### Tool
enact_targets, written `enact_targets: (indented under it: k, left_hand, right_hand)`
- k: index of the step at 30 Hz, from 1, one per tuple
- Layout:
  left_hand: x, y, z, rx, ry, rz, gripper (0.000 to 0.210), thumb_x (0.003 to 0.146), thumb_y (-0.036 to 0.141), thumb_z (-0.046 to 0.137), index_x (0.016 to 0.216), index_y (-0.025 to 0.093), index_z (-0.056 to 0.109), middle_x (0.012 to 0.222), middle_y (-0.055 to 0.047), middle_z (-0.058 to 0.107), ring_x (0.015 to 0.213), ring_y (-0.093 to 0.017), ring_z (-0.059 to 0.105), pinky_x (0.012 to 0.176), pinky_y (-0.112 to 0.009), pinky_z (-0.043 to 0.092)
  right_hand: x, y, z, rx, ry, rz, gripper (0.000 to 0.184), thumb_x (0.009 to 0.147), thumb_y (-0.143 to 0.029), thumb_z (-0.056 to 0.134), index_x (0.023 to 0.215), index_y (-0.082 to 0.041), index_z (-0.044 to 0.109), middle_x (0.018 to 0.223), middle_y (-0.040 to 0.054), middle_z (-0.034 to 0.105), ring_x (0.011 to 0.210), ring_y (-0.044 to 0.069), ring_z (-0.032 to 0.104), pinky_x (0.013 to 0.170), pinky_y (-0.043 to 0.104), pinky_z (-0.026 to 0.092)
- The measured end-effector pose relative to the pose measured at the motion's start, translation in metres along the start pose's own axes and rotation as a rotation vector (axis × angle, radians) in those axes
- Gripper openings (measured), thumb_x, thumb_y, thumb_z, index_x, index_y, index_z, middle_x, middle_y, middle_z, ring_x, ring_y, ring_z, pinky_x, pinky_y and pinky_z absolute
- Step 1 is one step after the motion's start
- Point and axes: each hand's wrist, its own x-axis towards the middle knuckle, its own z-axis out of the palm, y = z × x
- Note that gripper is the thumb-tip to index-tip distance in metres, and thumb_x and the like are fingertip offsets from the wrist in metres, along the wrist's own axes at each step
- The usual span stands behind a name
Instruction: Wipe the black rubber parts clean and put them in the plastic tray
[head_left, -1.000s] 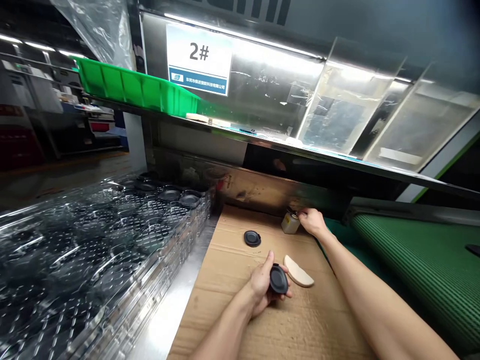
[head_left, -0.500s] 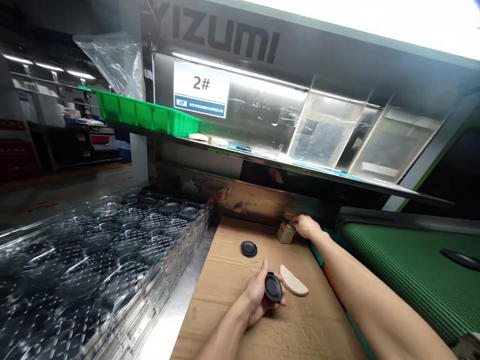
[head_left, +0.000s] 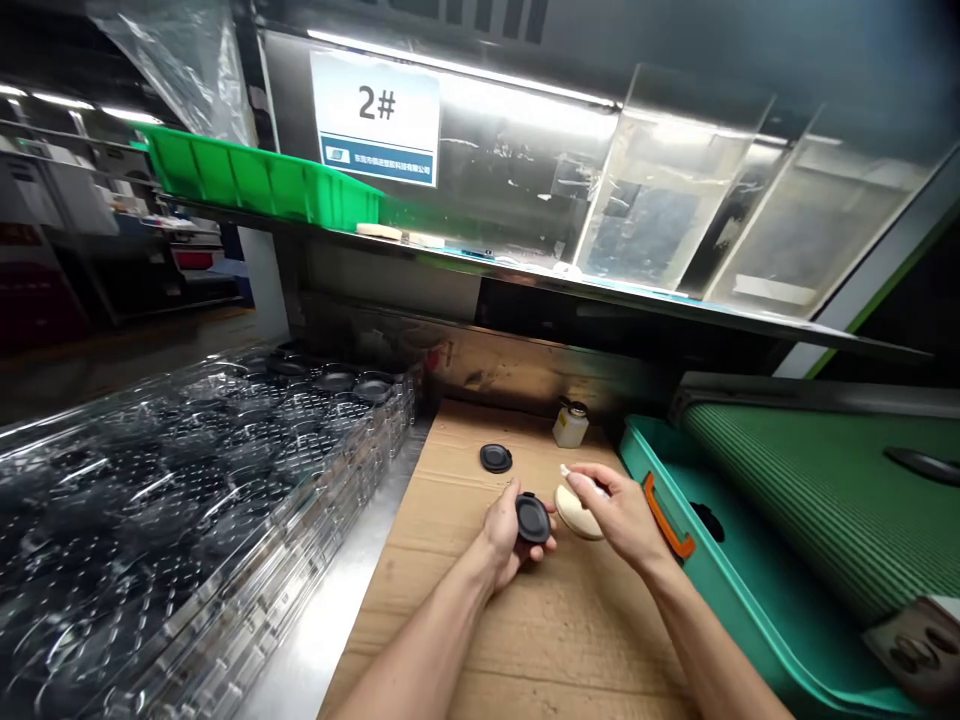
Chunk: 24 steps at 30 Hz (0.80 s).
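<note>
My left hand (head_left: 499, 535) holds a round black plastic lid (head_left: 533, 518), its face turned up and a small tab at its top edge. Pinched in the fingers of my right hand (head_left: 622, 515) is a small white wad (head_left: 565, 470), mostly covered by the fingers. Under that hand lies a cream-coloured pad (head_left: 576, 514) on the cardboard (head_left: 540, 640). A second black lid (head_left: 496, 458) rests flat further back. Behind my right hand stands a small whitish bottle (head_left: 571, 427) with a dark top.
Clear plastic trays (head_left: 300, 540) with several black round parts are stacked at the left. A teal bin (head_left: 750, 600) with an orange handle (head_left: 667, 520) stands right, beside a green conveyor belt (head_left: 840, 470). Above runs a shelf (head_left: 637, 300) with a green tray (head_left: 255, 185).
My right hand has come back from the bottle toward my left hand, now with the white wad in its fingers. The left hand still holds the lid. The view has tilted down.
</note>
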Motion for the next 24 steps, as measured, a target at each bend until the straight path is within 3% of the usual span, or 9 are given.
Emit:
enact_targets:
  k: [5, 11, 15, 24]
  left_hand:
    - [0.001, 0.0, 0.005, 0.063, -0.003, -0.005, 0.049, 0.086, 0.053, 0.037, 0.086, 0.009, 0.059, 0.062, -0.008, 0.063, 0.042, -0.016, 0.057, 0.032, -0.02, 0.028]
    - [0.001, -0.01, 0.013, 0.27, 0.043, 0.033, 0.05, 0.086, 0.054, 0.038, 0.079, 0.01, 0.059, 0.051, -0.006, 0.06, 0.038, -0.017, 0.056, 0.03, -0.021, 0.031]
    - [0.003, -0.011, 0.013, 0.25, 0.067, 0.022, 0.047, 0.087, 0.052, 0.037, 0.075, 0.011, 0.058, 0.049, -0.005, 0.059, 0.038, -0.016, 0.055, 0.032, -0.022, 0.035]
    - [0.004, -0.009, 0.016, 0.257, 0.074, -0.015, 0.045, 0.088, 0.05, 0.038, 0.073, 0.013, 0.059, 0.05, -0.005, 0.06, 0.038, -0.016, 0.054, 0.033, -0.023, 0.038]
  right_hand:
    - [-0.025, -0.004, 0.019, -0.01, -0.102, -0.126, 0.027, 0.09, -0.039, 0.051, 0.092, -0.019, 0.068, 0.088, 0.0056, 0.066, 0.082, 0.018, 0.061, 0.076, 0.028, 0.047]
    - [-0.023, 0.002, 0.016, -0.173, -0.117, -0.252, 0.018, 0.091, -0.03, 0.049, 0.092, -0.022, 0.065, 0.084, 0.003, 0.059, 0.075, 0.015, 0.057, 0.07, 0.026, 0.045]
    - [-0.025, 0.007, 0.018, -0.238, -0.136, -0.339, 0.016, 0.091, -0.025, 0.048, 0.094, -0.022, 0.063, 0.086, 0.0038, 0.058, 0.077, 0.016, 0.055, 0.07, 0.028, 0.044]
    - [-0.027, 0.009, 0.027, -0.333, -0.065, -0.331, 0.014, 0.093, -0.024, 0.044, 0.091, -0.021, 0.057, 0.085, 0.0039, 0.056, 0.078, 0.016, 0.054, 0.071, 0.027, 0.042]
